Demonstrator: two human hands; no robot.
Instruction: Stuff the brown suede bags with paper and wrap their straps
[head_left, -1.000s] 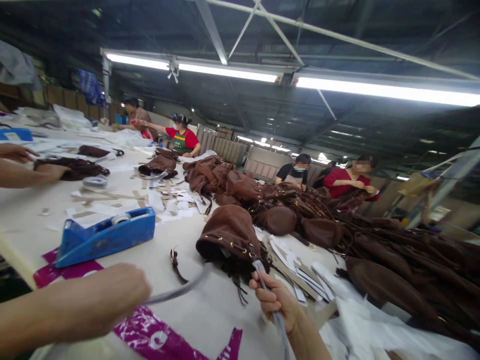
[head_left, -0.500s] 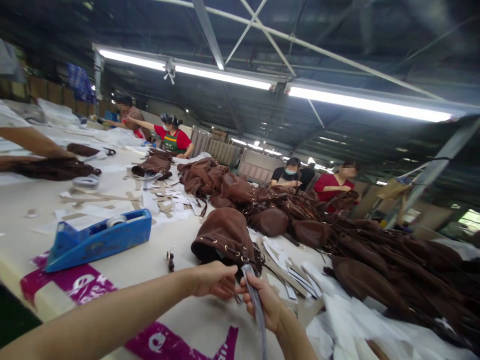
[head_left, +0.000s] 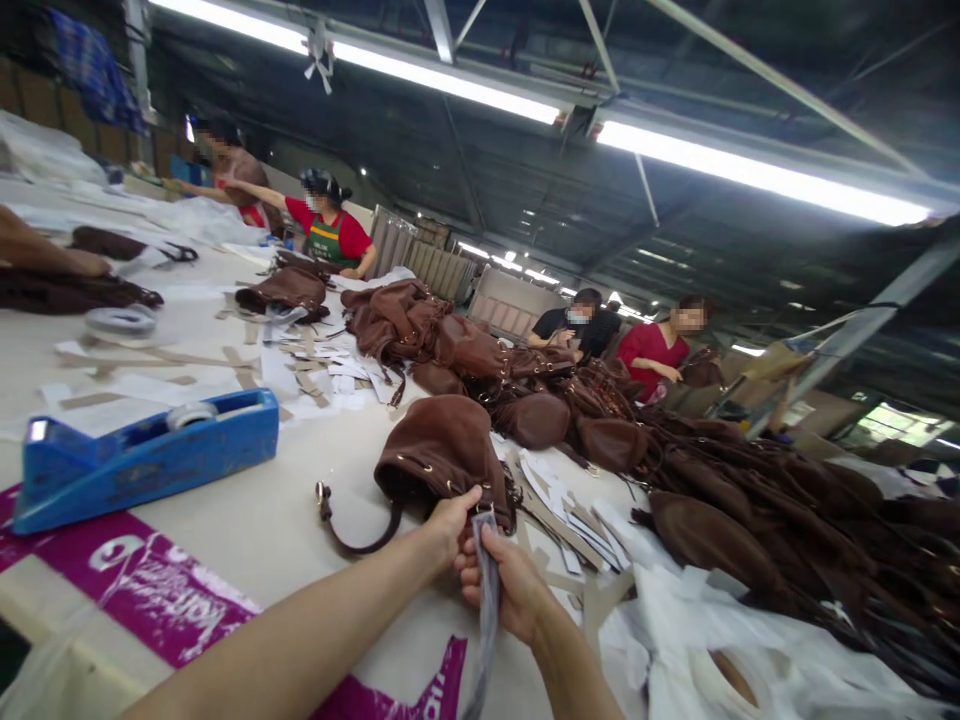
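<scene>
A brown drawstring bag (head_left: 442, 440) with metal eyelets lies on the table in front of me, its dark mouth facing me. At the near edge of that mouth, my left hand (head_left: 454, 525) is closed, thumb on the bag's rim by the strap end. Close beside it, my right hand (head_left: 510, 580) grips a strap wrapped in greyish plastic (head_left: 487, 600), which hangs down toward me. Left of the bag curves a thin dark strap with a metal buckle (head_left: 324, 500). What lies under my left fingers is partly hidden.
A blue tape dispenser (head_left: 150, 450) stands at left on purple printed plastic (head_left: 165, 590). Paper strips (head_left: 330, 370) are scattered beyond. A long heap of brown bags (head_left: 540, 415) runs to the right, with white wrapping (head_left: 697, 640) nearby. Co-workers (head_left: 334, 235) sit across the table.
My left hand has closed on the bag's rim by the strap. The thin buckled strap now lies curved out left of the bag. My view has shifted slightly.
</scene>
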